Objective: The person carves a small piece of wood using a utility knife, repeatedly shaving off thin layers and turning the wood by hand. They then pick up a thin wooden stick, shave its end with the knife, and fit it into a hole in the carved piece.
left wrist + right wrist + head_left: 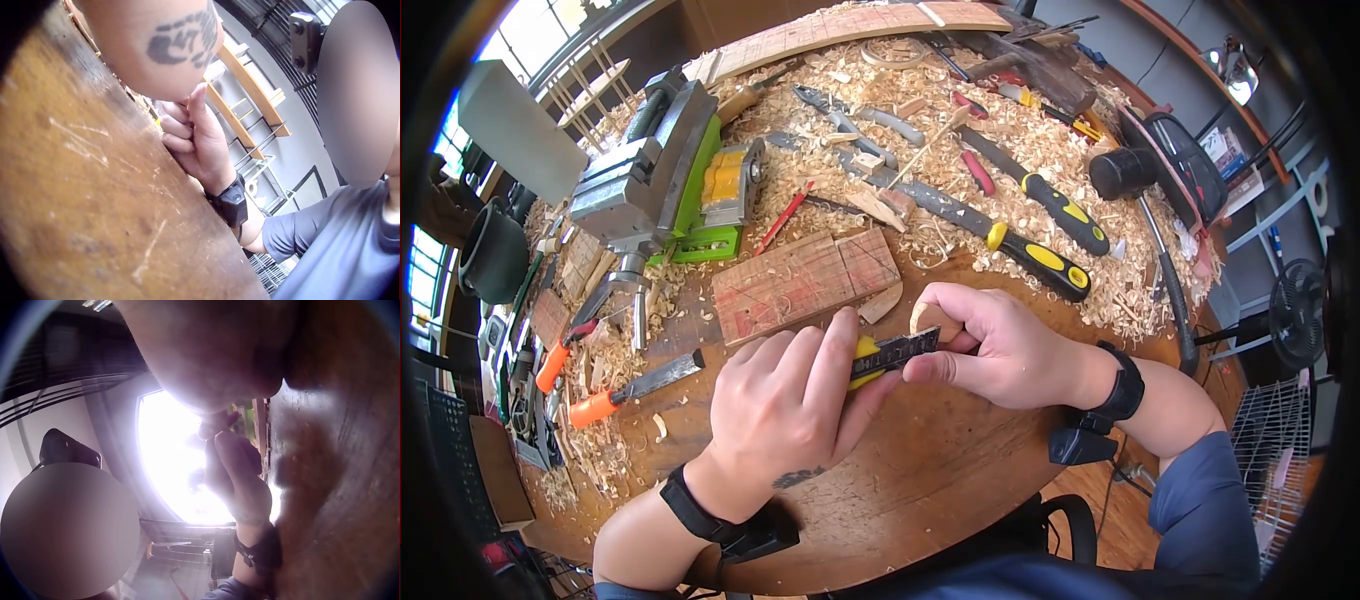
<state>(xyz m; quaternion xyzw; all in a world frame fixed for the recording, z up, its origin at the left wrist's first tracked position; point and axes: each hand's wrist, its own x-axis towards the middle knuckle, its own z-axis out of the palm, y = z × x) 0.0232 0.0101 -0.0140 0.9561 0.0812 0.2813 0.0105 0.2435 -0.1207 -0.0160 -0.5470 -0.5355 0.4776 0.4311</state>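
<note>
My left hand (785, 400) grips a yellow and black snap-off utility knife (892, 353), its dark segmented blade extended to the right. In my right hand (1015, 345) a small pale piece of wood (924, 318) is held between thumb and curled fingers, which hide much of it. The blade's tip overlaps the wood's lower edge in the head view, close by the right thumb. Both hands are just above the front of the workbench (880, 490). The left wrist view shows the right hand with curled fingers; neither wrist view shows the wood or the blade plainly.
Reddish wooden boards (790, 285) lie beyond the hands. A vise (645, 170) stands at left, near an orange-handled chisel (640, 388). Yellow-and-black-handled files (1040, 262) and a black mallet (1122, 175) lie right, among wood shavings (1010, 130).
</note>
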